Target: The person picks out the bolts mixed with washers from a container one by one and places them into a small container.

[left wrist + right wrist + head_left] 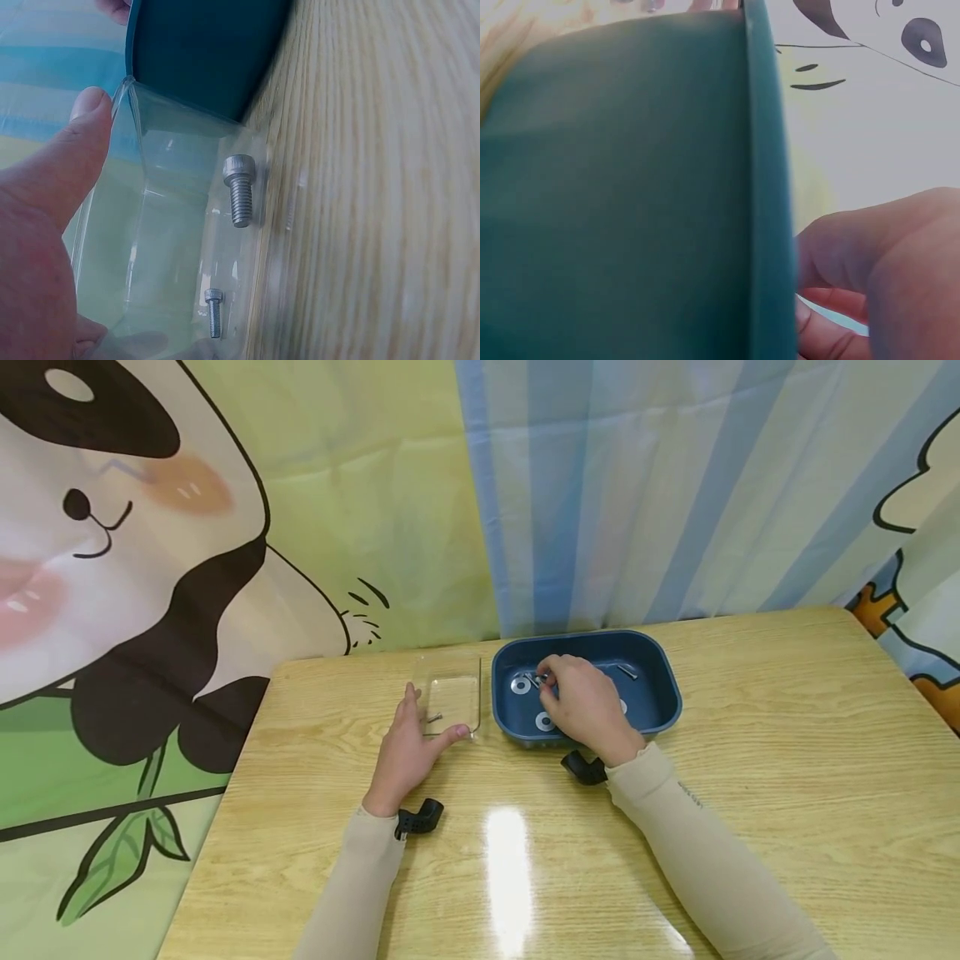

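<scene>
My left hand rests against a clear plastic box, fingers along its left side and thumb laid straight over the near rim. Inside that box lie a larger socket-head bolt and a smaller socket-head bolt. My right hand reaches into a blue bin, fingers bent and thumb a little apart from them, close to several small bolts. Whether a bolt sits between these fingertips is hard to see; the bin wall hides them in the right wrist view.
Several flat washers, among them one washer at the left and one near washer, lie in the bin. A lone bolt lies toward its right end. The wooden table ends at a printed curtain behind.
</scene>
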Motion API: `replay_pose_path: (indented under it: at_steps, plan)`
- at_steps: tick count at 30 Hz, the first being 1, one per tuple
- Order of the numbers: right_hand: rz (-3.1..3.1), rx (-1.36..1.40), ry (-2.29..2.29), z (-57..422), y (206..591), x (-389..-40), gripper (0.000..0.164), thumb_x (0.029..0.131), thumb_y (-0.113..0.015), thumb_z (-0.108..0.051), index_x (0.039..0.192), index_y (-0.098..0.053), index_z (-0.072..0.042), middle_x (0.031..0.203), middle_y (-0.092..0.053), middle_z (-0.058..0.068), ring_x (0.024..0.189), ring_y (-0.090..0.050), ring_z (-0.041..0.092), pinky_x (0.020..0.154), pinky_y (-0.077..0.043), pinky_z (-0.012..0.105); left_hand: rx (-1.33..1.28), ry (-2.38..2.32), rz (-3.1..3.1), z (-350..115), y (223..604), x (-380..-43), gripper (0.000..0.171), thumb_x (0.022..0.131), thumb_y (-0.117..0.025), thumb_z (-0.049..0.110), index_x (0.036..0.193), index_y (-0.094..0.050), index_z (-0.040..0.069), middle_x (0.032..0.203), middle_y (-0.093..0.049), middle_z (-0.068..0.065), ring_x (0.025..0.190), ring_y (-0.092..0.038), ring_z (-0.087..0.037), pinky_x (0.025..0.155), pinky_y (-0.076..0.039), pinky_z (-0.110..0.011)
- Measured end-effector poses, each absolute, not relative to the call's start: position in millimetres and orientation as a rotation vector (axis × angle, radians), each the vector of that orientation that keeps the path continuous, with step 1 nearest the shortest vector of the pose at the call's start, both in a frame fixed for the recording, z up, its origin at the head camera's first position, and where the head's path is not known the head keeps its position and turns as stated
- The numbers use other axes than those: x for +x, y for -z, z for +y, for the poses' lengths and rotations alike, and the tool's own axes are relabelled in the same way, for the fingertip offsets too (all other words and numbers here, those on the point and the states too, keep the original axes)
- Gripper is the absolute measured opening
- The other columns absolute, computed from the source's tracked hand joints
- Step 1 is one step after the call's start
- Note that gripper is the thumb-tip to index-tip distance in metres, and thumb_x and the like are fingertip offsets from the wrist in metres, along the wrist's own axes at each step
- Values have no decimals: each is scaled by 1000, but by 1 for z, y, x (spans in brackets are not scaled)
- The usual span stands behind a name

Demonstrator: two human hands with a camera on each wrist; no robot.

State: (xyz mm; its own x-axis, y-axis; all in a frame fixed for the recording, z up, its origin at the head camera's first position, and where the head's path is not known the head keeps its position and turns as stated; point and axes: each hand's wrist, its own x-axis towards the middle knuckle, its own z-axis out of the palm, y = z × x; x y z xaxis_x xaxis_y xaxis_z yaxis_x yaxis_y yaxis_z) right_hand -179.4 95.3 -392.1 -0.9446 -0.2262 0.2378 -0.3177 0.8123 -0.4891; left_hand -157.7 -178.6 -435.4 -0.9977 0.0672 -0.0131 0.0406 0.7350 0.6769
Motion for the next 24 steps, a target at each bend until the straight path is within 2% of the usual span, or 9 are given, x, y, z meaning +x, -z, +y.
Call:
replay_pose_path:
  at_steps: [10,24]
  plan:
    - [-2766,487,-830,86,393,-173,17,95,-68,-11,110,-72,-6,91,-65,4,74,-57,19,61,-50,35,89,-1139,2881,-179,436,-158,127,78,-66,76,162,3,9,163,-26,-17,137,-44,-42,110,-35,-60]
    - [-2716,566,-849,69,393,-170,13,96,-66,-11,107,-72,-8,91,-64,4,77,-57,19,64,-49,35,84,-1142,2884,-179,435,-158,127,78,-65,76,162,4,11,163,-25,-18,134,-48,-41,108,-38,-58]
